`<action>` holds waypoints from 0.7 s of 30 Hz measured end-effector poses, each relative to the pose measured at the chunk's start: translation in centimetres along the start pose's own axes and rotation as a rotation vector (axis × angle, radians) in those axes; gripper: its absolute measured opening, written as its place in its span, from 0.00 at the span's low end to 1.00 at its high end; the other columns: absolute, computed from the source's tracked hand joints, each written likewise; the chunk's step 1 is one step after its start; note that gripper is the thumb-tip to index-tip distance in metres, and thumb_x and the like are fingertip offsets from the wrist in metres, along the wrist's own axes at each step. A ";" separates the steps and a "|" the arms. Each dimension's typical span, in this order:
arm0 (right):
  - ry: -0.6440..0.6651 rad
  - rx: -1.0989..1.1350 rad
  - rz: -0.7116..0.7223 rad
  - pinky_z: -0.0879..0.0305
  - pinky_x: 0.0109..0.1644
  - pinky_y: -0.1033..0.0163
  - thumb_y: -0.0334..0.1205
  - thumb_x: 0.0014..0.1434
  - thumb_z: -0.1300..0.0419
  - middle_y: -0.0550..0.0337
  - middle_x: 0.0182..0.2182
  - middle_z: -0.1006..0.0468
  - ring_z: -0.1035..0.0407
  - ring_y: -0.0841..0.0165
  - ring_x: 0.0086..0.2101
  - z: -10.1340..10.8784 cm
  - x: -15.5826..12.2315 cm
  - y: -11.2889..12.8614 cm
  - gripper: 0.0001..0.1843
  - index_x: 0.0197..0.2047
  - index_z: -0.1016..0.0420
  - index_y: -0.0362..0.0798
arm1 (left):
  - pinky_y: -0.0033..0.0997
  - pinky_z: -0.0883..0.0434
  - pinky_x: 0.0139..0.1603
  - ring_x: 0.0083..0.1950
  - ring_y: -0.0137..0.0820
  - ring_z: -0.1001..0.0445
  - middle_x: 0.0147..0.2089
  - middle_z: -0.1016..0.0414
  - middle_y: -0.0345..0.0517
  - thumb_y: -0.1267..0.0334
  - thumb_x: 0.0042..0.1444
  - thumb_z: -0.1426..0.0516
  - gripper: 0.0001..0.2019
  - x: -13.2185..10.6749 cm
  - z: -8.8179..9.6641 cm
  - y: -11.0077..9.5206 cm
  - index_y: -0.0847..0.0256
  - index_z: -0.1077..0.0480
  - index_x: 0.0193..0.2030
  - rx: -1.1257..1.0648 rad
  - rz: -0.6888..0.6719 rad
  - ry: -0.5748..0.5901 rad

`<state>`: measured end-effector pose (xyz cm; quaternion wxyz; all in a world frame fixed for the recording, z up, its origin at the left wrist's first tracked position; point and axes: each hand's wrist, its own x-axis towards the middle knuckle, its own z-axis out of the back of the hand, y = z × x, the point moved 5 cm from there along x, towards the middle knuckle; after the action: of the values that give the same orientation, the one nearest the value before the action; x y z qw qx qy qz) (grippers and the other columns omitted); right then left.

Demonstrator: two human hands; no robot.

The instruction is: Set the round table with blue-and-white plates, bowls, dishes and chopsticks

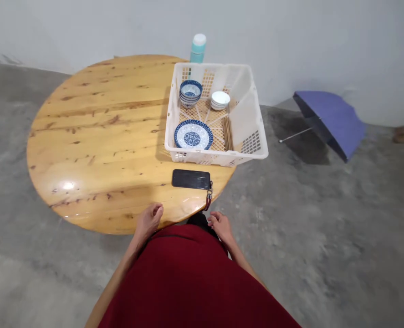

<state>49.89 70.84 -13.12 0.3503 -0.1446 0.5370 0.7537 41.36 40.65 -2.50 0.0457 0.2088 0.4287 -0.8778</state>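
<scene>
My left hand (150,218) is at the front edge of the round wooden table (99,136), its fingers curled in with nothing visible in them. Off the table's edge, beside my red shirt, my right hand (220,224) has its fingers loosely bent and slightly apart, holding nothing. A black phone (191,179) lies on the table ahead of both hands, a red strap (208,200) hanging from it. Behind it stands a white plastic basket (215,157). Inside are stacked blue-patterned bowls (190,93), small white bowls (219,100), blue-rimmed plates (193,135) and wooden chopsticks (227,134).
A turquoise bottle with a white lid (198,48) stands behind the basket, near the wall. An open purple umbrella (334,118) lies on the grey concrete floor (307,237) to the right. The basket overhangs the table's right edge.
</scene>
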 end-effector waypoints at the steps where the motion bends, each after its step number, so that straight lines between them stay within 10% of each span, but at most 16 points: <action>1: -0.038 0.012 -0.042 0.31 0.30 0.64 0.44 0.50 0.46 0.55 0.30 0.18 0.23 0.65 0.26 0.3 -0.7 -0.6 0.20 0.43 0.24 0.44 | 0.36 0.27 0.44 0.39 0.38 0.20 0.35 0.20 0.45 0.48 0.58 0.51 0.19 0.1 -0.1 0.3 0.58 0.26 0.40 -0.004 -0.018 0.038; 10: -0.191 0.180 0.007 0.28 0.32 0.59 0.58 0.45 0.42 0.51 0.30 0.18 0.24 0.62 0.27 3.4 -1.9 2.5 0.27 0.41 0.25 0.46 | 0.37 0.24 0.47 0.43 0.39 0.18 0.39 0.18 0.48 0.50 0.60 0.50 0.18 3.2 1.9 -2.4 0.59 0.25 0.42 -0.085 -0.058 0.032; 21: -0.253 0.113 0.662 0.24 0.38 0.58 0.50 0.62 0.43 0.57 0.32 0.17 0.24 0.66 0.29 12.4 2.3 21.9 0.18 0.43 0.20 0.47 | 0.34 0.27 0.54 0.47 0.35 0.21 0.44 0.17 0.47 0.55 0.64 0.49 0.18 8.6 11.6 -20.2 0.62 0.23 0.50 0.137 -0.365 -0.336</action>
<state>35.25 79.12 5.70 0.1585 0.1513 0.5479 0.8073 24.53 45.18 15.15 -0.0572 -0.0180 0.3854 -0.9208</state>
